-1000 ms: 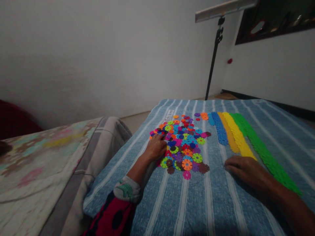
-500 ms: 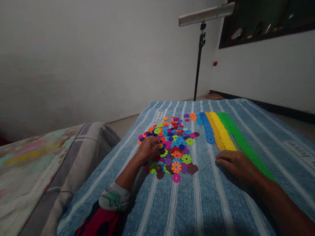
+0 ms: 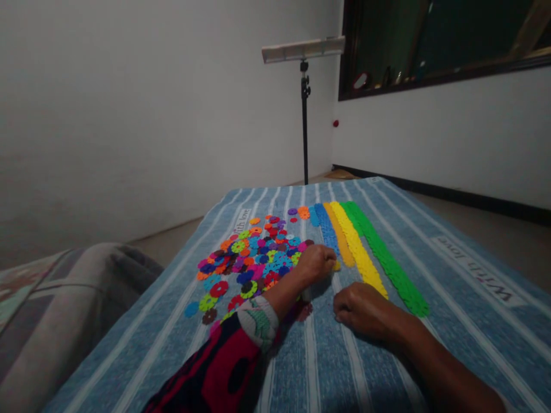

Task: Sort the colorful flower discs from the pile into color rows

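My left hand (image 3: 316, 264) reaches across the loose pile, its fingers pinched on a golden-yellow notched plastic disc (image 3: 337, 266) near the lower end of the golden-yellow row (image 3: 342, 244). Below it, my right hand (image 3: 361, 310) rests on the cloth with its fingers curled in; whatever they may hold is hidden. Its knuckles lie close to the lower end of the bright yellow row (image 3: 361, 261). A pile of mixed-colour flower-shaped discs (image 3: 248, 288) spreads left of my hands, partly covered by my left forearm.
A blue row (image 3: 328, 229) and a long green row (image 3: 391, 267) of overlapping discs flank the yellow ones. Purple and orange discs (image 3: 303, 213) lie at the far end. Blue striped cloth (image 3: 430, 367) covers the table. Behind stands a lamp pole (image 3: 305, 132); a draped surface (image 3: 99, 287) is at left.
My left hand has moved right from the pile toward the rows, carrying a golden-yellow disc. The view has turned right; my right hand stays curled on the cloth near the yellow row.
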{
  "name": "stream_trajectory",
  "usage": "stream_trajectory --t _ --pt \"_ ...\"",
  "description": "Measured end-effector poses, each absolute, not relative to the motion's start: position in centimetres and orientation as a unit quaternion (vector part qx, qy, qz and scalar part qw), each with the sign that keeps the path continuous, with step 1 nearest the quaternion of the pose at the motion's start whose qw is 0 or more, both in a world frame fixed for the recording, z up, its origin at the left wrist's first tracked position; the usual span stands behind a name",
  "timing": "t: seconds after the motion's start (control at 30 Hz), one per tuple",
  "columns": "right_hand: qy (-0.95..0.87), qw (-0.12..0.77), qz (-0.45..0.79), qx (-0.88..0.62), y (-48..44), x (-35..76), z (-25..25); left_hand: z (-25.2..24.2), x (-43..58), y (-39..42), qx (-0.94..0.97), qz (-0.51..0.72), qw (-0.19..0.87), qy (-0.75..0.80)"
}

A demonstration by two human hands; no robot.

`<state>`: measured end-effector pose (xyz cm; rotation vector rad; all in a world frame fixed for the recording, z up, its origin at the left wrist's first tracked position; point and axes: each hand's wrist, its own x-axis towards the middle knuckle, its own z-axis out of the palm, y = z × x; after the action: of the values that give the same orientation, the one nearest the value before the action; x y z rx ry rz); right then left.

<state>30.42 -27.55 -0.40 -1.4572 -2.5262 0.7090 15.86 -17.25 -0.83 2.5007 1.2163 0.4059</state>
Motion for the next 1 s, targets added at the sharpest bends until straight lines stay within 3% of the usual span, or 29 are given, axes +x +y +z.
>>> stream_trajectory --t 0.6,0.83,1.0 --pt "-0.835 0.073 0.239 -0.49 -26.9 30.5 -1.1 -1.2 19.8 -16.7 0.875 0.133 0.11 0.452" --pt "-0.837 0.073 0.247 -0.482 -27.3 30.6 -1.0 1.5 10.7 -16.5 0.847 0.195 0.084 0.487" --pt "-0.833 0.066 0.254 -0.487 -27.5 30.6 -1.1 3.5 1.7 -19.2 0.824 0.137 0.101 0.54"
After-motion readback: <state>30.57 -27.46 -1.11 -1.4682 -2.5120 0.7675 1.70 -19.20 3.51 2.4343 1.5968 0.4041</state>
